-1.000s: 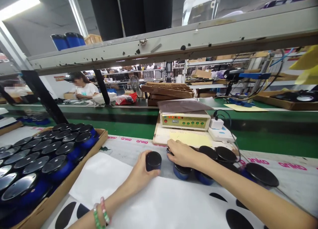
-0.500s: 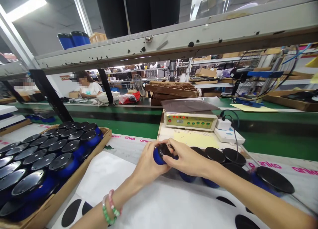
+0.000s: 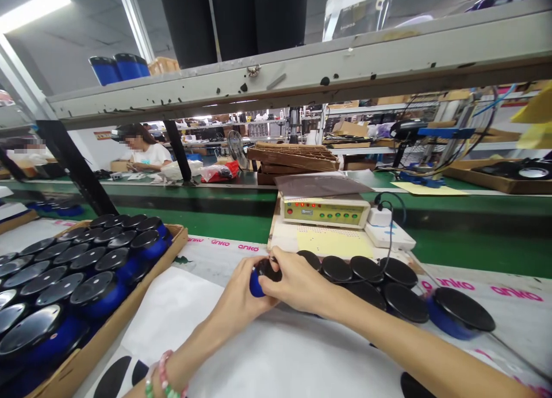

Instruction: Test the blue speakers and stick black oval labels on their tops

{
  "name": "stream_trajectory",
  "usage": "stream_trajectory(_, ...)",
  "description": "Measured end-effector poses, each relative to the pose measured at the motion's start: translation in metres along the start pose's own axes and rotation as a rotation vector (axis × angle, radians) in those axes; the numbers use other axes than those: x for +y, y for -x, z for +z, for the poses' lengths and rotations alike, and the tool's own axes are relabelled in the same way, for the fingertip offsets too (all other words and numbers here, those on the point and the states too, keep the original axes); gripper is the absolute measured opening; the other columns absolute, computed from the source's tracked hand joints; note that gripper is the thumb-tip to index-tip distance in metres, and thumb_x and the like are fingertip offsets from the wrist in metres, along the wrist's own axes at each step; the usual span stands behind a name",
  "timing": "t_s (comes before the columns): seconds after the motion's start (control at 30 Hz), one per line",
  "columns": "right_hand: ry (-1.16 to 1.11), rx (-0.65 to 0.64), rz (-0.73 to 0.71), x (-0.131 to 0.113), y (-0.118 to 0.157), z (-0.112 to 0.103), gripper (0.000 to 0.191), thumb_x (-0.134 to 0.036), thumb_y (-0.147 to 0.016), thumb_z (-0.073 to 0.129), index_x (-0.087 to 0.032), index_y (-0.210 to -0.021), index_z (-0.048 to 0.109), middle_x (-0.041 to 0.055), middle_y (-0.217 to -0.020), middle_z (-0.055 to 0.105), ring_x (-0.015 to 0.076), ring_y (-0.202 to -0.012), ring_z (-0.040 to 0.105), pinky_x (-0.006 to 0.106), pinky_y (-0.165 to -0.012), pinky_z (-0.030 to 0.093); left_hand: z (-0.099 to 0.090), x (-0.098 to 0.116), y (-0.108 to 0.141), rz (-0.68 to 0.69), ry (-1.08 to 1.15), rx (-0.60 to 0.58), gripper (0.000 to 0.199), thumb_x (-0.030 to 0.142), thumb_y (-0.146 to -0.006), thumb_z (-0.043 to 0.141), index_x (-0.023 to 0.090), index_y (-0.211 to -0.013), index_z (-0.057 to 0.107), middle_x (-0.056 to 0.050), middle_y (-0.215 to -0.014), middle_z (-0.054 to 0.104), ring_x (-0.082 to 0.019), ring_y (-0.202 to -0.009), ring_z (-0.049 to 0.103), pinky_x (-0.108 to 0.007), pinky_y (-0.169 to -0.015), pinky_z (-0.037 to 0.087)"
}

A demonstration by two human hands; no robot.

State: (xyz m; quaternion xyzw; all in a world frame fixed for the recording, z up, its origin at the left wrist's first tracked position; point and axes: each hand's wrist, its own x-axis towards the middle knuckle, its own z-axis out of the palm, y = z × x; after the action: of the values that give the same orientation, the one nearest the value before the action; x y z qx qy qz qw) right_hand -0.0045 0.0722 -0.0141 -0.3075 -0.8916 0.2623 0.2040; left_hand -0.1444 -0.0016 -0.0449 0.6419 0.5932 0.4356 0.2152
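Observation:
A small blue round housing with a black top (image 3: 255,284) is raised over the white sheet in front of me. My left hand (image 3: 240,294) is wrapped round its side, fingers behind and thumb in front. My right hand (image 3: 297,280) is closed over the black top, thumb and fingertips pressed at its edge; anything small under those fingertips is hidden. Just right of my hands stand several similar blue housings with black tops (image 3: 336,268). Beneath my forearms lies a white sheet (image 3: 259,352) with black round pieces (image 3: 112,378) on it.
An open cardboard tray (image 3: 142,291) of black-topped blue housings fills the left. A control box with red lights (image 3: 323,213) stands behind my hands beside a white plug and cable (image 3: 380,216). Overhead runs a shelf (image 3: 302,64). A co-worker (image 3: 146,150) sits across the green belt (image 3: 224,214).
Both hands and the housing have shifted slightly left and a little down in the picture. The camera view has turned a little, showing more of the housings on the right.

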Motion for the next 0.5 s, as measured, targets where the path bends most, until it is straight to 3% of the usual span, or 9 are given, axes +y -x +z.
stream_trajectory(0.1,0.025,0.002,-0.005,0.000,-0.004,0.005,0.025,-0.030,-0.075,0.056,-0.023,-0.073,0.032,-0.0043,-0.069,0.047,0.0119,-0.060,0.040,0.023,-0.052,0.028,0.002,-0.004,0.001,0.004,-0.023,0.017,0.045,0.016,-0.070,0.066,0.023,-0.112,0.051,-0.004,-0.110,0.058,-0.022,-0.104,0.057,-0.035,-0.088,0.045)
stream_trajectory(0.2,0.045,-0.038,-0.017,0.007,-0.011,-0.002,0.027,-0.040,-0.078,0.058,-0.023,-0.080,0.038,-0.0025,-0.075,0.053,0.0131,-0.064,0.048,0.023,-0.054,0.033,-0.001,-0.016,-0.006,-0.013,-0.051,0.042,0.047,0.018,-0.067,0.068,0.023,-0.111,0.052,-0.003,-0.108,0.060,-0.023,-0.101,0.058,-0.036,-0.087,0.045)
stream_trajectory(0.37,0.196,-0.014,0.059,0.038,-0.022,-0.031,0.034,-0.048,-0.081,0.058,-0.018,-0.092,0.047,0.0081,-0.091,0.057,0.0201,-0.080,0.053,0.031,-0.067,0.040,-0.030,-0.059,-0.042,-0.104,-0.086,0.202,0.052,0.031,-0.070,0.069,0.020,-0.114,0.044,-0.008,-0.115,0.059,-0.026,-0.110,0.056,-0.041,-0.096,0.039)
stream_trajectory(0.5,0.280,-0.149,0.074,0.061,-0.020,-0.033,0.026,-0.039,-0.082,0.062,-0.015,-0.090,0.056,0.0029,-0.086,0.058,0.0159,-0.075,0.055,0.033,-0.068,0.045,-0.048,-0.083,-0.058,-0.157,-0.091,0.142,0.054,0.033,-0.064,0.075,0.019,-0.109,0.047,-0.009,-0.105,0.064,-0.029,-0.105,0.060,-0.042,-0.091,0.044)
